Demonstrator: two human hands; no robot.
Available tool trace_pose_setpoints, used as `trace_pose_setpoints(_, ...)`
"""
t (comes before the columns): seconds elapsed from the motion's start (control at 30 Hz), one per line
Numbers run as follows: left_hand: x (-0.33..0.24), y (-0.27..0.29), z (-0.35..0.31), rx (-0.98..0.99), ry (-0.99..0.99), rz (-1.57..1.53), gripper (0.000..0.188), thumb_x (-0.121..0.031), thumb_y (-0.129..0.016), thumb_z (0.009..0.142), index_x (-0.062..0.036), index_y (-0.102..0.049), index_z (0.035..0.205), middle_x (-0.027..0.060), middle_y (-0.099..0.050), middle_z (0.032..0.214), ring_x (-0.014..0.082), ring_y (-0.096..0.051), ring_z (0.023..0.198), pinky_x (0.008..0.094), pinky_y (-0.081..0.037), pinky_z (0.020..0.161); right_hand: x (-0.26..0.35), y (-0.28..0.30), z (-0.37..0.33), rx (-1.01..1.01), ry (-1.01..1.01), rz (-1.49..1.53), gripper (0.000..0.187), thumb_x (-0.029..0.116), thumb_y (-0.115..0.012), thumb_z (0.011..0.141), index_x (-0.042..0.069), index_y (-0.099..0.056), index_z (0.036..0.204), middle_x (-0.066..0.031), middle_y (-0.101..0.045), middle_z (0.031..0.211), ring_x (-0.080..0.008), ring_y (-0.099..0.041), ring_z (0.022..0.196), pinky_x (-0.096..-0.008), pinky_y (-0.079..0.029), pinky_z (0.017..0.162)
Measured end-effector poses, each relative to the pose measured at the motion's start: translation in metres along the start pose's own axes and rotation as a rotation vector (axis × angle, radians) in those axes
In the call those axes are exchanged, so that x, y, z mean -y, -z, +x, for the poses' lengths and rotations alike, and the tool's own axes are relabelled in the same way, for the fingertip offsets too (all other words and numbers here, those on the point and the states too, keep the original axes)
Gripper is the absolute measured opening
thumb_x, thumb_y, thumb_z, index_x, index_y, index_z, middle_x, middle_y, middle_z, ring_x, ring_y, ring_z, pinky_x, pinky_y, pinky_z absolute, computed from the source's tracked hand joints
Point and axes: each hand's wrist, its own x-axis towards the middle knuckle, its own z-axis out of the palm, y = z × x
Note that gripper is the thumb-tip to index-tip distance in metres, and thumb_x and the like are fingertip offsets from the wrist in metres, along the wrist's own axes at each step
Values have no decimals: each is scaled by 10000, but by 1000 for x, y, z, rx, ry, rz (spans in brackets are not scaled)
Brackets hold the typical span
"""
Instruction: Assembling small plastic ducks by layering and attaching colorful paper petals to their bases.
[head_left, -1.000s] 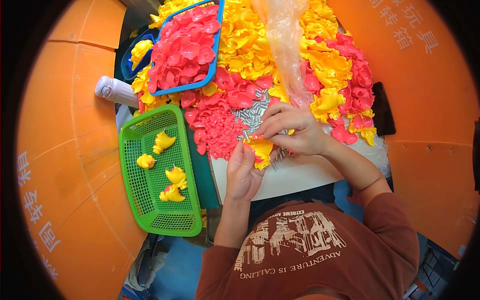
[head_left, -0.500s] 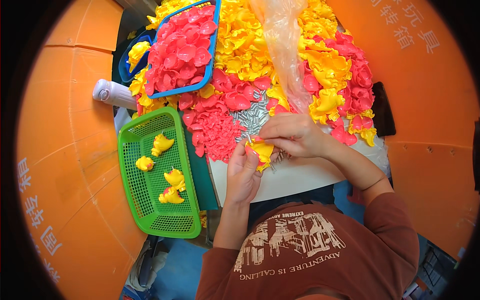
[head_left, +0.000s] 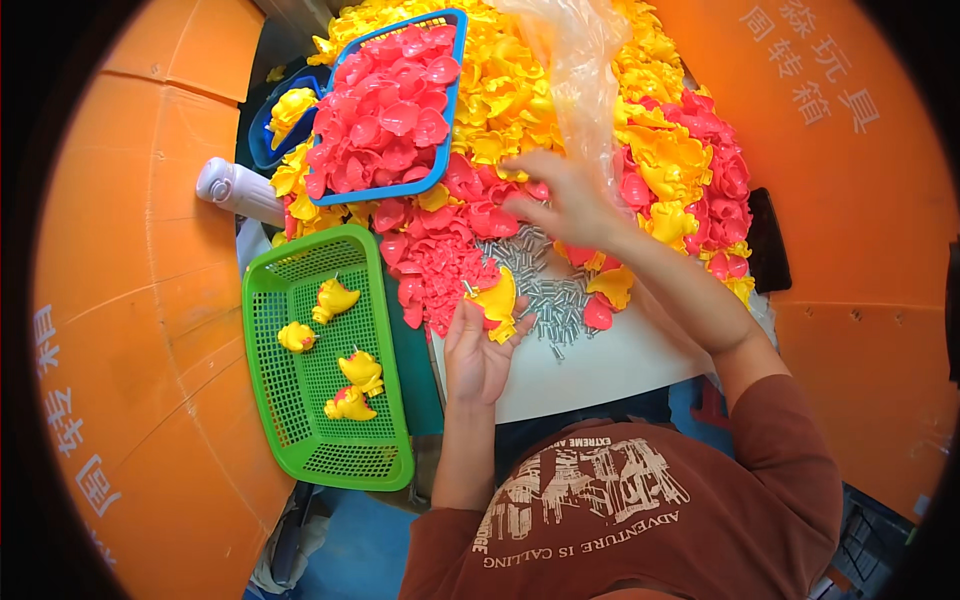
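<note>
My left hand (head_left: 478, 355) is closed around a yellow plastic toy shell (head_left: 497, 302), with some pink showing at its lower side. A small metal pin (head_left: 469, 287) stands out of the shell's upper left. Farther off, my right hand (head_left: 568, 200) hovers over the edge of the parts pile, its fingers apart and slightly blurred, with nothing visible in them. Beneath it are pink cup-shaped pieces (head_left: 489, 219) and a heap of silver metal pins (head_left: 545, 292). Small pink pieces (head_left: 447, 272) lie in a mound just beyond my left hand.
At the left, a green basket (head_left: 397, 440) holds several yellow toy figures (head_left: 361, 372). A blue-rimmed basket (head_left: 440, 165) of pink pieces rests on yellow shells (head_left: 510, 100). A lilac bottle (head_left: 240, 190), clear plastic bag (head_left: 585, 90) and dark phone-like slab (head_left: 768, 240) surround the work. Orange panels (head_left: 850, 400) flank both sides.
My right hand has let go of the toy shell and moved away toward the pile, its fingers spreading. My left hand keeps the shell. The whole view has shifted slightly.
</note>
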Motion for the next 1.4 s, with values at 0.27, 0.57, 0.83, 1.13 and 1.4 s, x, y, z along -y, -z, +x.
trace_pose_setpoints(0.27,2,4,9,32,35,-181,385,-302,-377,973,-49,-395,1262,135,-499,1237,334,-496,1139,477,-444,938,-5,4,20,-114,-209,-103,164,118,-639,808,-7,-605,909,-92,-632,830,-170,-628,752,-289,-486,701)
trace_pose_setpoints(0.57,16,-46,22,94,-234,-251,537,-372,-397,953,-25,-301,1352,141,-390,1362,308,-389,1257,448,-296,1074,47,-32,-91,-456,-235,799,69,-26,-639,787,-13,-579,818,-59,-597,853,-111,-590,757,-225,-474,704)
trace_pose_setpoints(0.83,21,-53,17,273,-171,-456,628,-404,-448,923,-22,-243,1377,150,-356,1386,340,-322,1296,509,-201,1103,54,-33,-102,-773,-210,1077,230,-90,-582,798,-22,-538,1012,-114,-631,912,-131,-624,782,-216,-500,704)
trace_pose_setpoints(1.13,27,-62,19,60,-393,-72,437,-320,-427,955,-62,-336,1296,121,-416,1330,293,-419,1223,476,-370,1001,46,-40,-114,-664,-60,58,360,-42,-650,762,-29,-575,1114,-141,-651,883,-181,-647,760,-238,-512,646)
trace_pose_setpoints(1.4,26,-36,28,90,-315,86,291,-247,-405,973,-68,-381,1201,108,-484,1237,221,-517,1108,408,-451,915,54,10,-97,-354,124,-625,472,89,-711,679,75,-590,1135,-120,-524,1234,-270,-483,1155,-358,-426,893)
